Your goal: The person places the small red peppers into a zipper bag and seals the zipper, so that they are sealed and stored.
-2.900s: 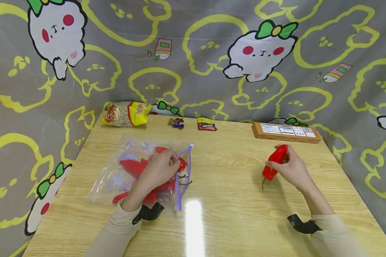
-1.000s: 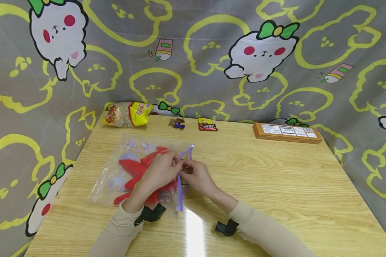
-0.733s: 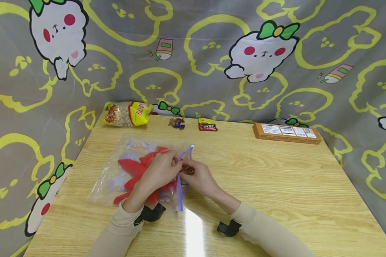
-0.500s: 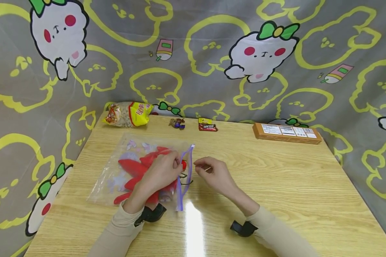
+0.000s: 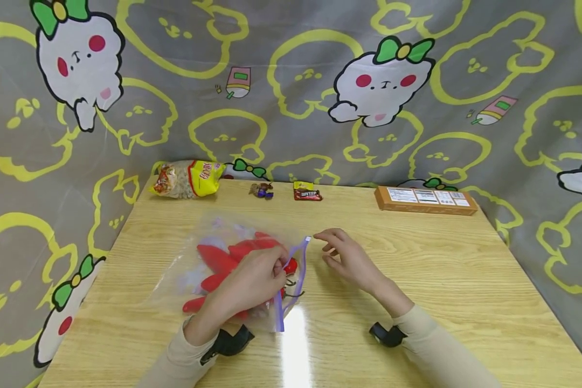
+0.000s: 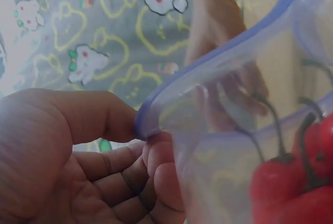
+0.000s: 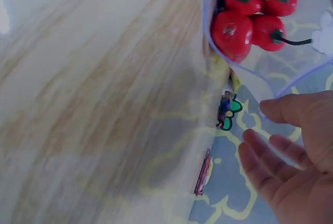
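Note:
A clear zip bag with a purple zip rim [image 5: 302, 272] lies on the table, its mouth facing right and gaping. Inside are several red peppers [image 5: 218, 260]; their dark green stems show at the mouth in the left wrist view, beside the round red tops [image 6: 291, 193]. My left hand [image 5: 257, 277] pinches the bag's rim between thumb and fingers and lies over part of the peppers. Just right of the mouth, my right hand [image 5: 354, 261] holds nothing, fingers spread loosely, with a fingertip right at the white zip end [image 5: 307, 238].
Along the back edge of the table stand a yellow snack bag [image 5: 189, 179], a few wrapped candies [image 5: 262, 190], a small red and yellow bar [image 5: 307, 191] and a long orange-brown box [image 5: 425, 200]. A patterned cloth [image 5: 291, 81] hangs behind.
My right hand brought a red pepper from the right into the bag's mouth, let it go and drew back, then rose towards the zip end. My left hand kept its pinch on the rim.

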Motion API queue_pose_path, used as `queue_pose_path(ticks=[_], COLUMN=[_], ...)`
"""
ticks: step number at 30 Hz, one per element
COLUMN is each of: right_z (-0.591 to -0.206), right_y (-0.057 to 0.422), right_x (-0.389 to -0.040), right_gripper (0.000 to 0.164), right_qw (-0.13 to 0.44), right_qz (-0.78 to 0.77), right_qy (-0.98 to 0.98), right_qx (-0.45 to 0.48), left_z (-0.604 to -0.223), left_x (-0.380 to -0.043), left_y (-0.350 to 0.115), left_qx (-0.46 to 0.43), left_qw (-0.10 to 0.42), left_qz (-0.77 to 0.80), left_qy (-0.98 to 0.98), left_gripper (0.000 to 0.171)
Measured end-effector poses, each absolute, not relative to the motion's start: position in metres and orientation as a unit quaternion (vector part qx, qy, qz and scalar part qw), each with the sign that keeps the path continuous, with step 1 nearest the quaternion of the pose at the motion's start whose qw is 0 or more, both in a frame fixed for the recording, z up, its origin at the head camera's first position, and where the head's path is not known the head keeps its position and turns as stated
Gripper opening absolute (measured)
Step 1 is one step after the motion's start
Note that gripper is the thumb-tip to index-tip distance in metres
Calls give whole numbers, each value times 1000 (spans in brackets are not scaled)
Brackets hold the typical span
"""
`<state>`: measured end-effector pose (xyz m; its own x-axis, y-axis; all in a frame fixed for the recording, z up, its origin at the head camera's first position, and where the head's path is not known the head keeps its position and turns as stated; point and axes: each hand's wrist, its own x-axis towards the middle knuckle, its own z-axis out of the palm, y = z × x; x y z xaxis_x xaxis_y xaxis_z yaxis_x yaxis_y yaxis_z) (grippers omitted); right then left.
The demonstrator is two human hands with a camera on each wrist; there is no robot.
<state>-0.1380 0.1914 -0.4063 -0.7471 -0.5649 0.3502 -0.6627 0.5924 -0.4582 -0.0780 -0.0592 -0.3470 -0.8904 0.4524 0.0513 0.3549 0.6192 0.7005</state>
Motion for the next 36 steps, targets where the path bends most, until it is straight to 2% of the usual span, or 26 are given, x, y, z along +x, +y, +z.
queue_pose_path(ticks=[4, 9, 12, 16, 20, 23, 30, 34, 36], right_z=[-410, -412, -411, -405, -393, -383, -363, -349, -342], right_y=[191, 190, 193, 203, 214, 220, 235, 241, 243], right_x=[-138, -135, -133, -128, -118, -109, -96, -93, -91], right_gripper=[46, 29, 24, 21, 16, 13, 11, 13, 13], right_qw=[139, 180, 196, 209, 212, 222, 289, 323, 332], right_qz=[224, 192, 191, 198, 195, 188, 202, 223, 237], right_qy=[-873, -859, -856, -856, -858, -855, -834, -822, -817], right_qx=[411, 439, 438, 429, 426, 429, 424, 413, 407], left_z=[-341, -336, -334, -333, -331, -327, -318, -311, -306], left_x=[-69, -62, -59, -49, -33, -19, 0, 3, 3], left_y=[-57, -55, -54, -53, -53, -56, -63, -69, -72], left_qx=[253, 295, 331, 386, 418, 428, 445, 430, 425], left_qw=[81, 84, 65, 39, 11, 11, 38, 4, -14], left_qz=[375, 360, 325, 243, 150, 95, 53, 64, 75], left_qy=[888, 881, 883, 889, 896, 899, 893, 901, 902], left_gripper=[23, 36, 32, 17, 14, 14, 31, 43, 43])
